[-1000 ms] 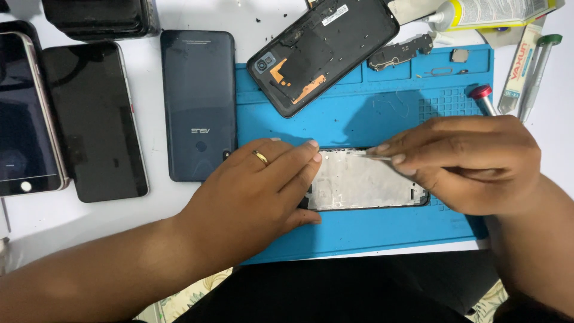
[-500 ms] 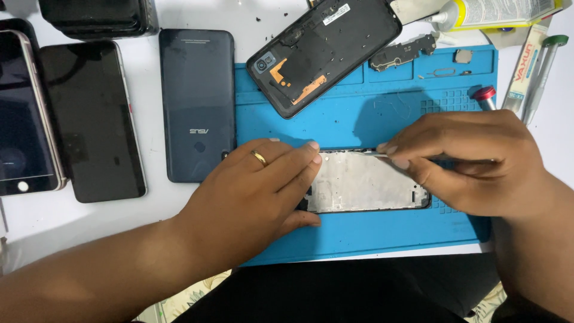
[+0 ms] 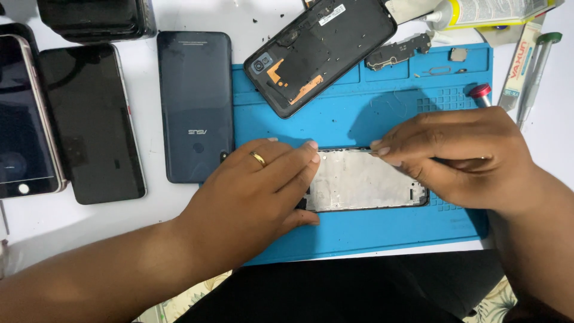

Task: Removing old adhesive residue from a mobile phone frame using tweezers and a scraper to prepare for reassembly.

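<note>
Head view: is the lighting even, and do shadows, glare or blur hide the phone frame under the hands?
Head view: soft, even light; sharp throughout. The right hand casts a dark shadow on the blue mat above the phone frame. The left hand covers the frame's left end. The frame itself is clearly lit, with no glare.
</note>
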